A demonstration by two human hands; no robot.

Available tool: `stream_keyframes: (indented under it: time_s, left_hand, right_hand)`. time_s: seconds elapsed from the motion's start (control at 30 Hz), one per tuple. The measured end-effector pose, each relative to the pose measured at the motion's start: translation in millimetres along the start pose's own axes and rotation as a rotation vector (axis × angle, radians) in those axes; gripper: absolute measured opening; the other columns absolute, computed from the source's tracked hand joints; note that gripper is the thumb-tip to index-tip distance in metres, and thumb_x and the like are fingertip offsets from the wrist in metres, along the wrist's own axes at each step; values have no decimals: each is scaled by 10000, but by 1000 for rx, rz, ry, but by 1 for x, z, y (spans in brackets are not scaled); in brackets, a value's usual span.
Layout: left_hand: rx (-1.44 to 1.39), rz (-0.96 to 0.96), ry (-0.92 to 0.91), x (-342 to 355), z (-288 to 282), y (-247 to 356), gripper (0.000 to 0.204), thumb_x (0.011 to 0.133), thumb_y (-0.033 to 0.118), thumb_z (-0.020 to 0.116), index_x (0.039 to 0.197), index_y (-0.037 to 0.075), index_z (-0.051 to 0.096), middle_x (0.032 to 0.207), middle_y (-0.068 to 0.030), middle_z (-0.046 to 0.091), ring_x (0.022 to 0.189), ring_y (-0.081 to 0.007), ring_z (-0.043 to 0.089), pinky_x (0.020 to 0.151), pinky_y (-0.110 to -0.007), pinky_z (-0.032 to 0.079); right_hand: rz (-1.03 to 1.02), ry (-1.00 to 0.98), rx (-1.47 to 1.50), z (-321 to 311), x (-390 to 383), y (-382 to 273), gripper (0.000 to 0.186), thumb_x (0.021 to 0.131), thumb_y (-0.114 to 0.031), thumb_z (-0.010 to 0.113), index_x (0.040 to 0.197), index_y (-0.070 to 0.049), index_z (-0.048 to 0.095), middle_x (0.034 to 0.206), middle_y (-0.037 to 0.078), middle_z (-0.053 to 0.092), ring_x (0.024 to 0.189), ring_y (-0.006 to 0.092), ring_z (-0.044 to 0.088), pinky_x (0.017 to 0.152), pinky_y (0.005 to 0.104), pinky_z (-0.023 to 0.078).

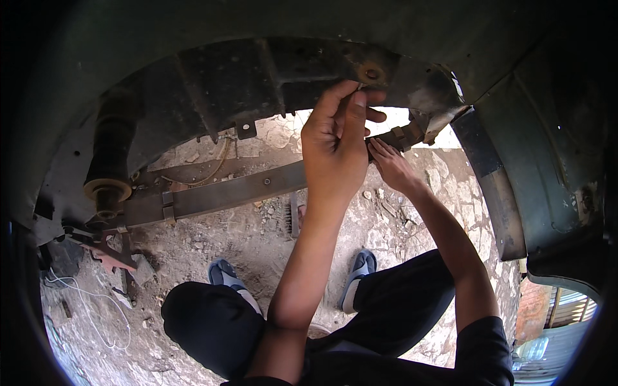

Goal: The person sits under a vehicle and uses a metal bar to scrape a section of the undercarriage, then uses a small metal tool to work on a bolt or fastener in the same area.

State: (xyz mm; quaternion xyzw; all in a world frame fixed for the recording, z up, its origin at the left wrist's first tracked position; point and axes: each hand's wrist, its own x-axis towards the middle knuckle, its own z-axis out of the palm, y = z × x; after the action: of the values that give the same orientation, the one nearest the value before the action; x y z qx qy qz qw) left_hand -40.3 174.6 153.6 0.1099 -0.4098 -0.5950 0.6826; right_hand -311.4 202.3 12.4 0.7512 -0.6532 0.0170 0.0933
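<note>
My left hand (338, 138) is raised under the dark vehicle body, thumb and fingertips pinched together. A small pale bit shows at the fingertips, too small to name. Just above them is a rusty round fitting (371, 73) with a hole or bolt at its middle. Lower and to the right, my right hand (394, 167) lies with its fingers stretched out against the leaf spring (238, 192), near its right end. The long steel spring runs across the wheel well, with a metal clamp (168, 207) around its left part. My left hand and wrist hide part of it.
A shock absorber (108, 167) hangs at the left. The body panel's edge (492, 186) curves down on the right. On the rough stone ground lie a wire brush (293, 215), a white cord (103, 315) and a reddish metal stand (109, 256), near my sandalled feet.
</note>
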Motion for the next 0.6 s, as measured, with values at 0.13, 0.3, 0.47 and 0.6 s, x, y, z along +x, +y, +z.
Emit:
stream_keyframes:
  time_s: [0.13, 0.3, 0.47, 0.6]
  left_hand:
    - [-14, 39, -16, 3, -1, -2, 182, 983, 164, 558, 1089, 28, 618, 970, -103, 716, 811, -130, 675, 695, -244, 473]
    - [-36, 104, -64, 11, 0, 4, 171, 984, 137, 552, 1045, -1, 631, 957, -89, 714, 850, -134, 686, 749, -247, 495]
    - [-386, 13, -195, 11, -3, 4, 201, 969, 161, 577, 1103, 15, 612, 1082, -124, 683, 1036, -238, 654, 938, -357, 493]
    - [-725, -28, -406, 16, -9, 2, 201, 983, 260, 540, 1065, 98, 627, 1222, -123, 627, 1271, -364, 489, 1082, -561, 357]
  right_hand:
    - [-13, 5, 20, 0, 0, 0, 440, 904, -42, 506, 1335, 38, 471, 1456, 180, 416, 1381, 294, 361, 1118, 435, 327]
    - [-14, 5, 5, 2, 0, 4, 437, 900, -32, 493, 1330, 42, 472, 1470, 171, 400, 1385, 292, 353, 1116, 436, 331]
    - [-15, 4, 0, 1, -1, 1, 449, 898, -39, 485, 1338, 46, 464, 1479, 161, 390, 1382, 295, 356, 1119, 436, 326]
    - [8, -10, -4, -1, -3, 0, 455, 902, -57, 482, 1345, 44, 458, 1482, 156, 388, 1387, 296, 348, 1123, 432, 321]
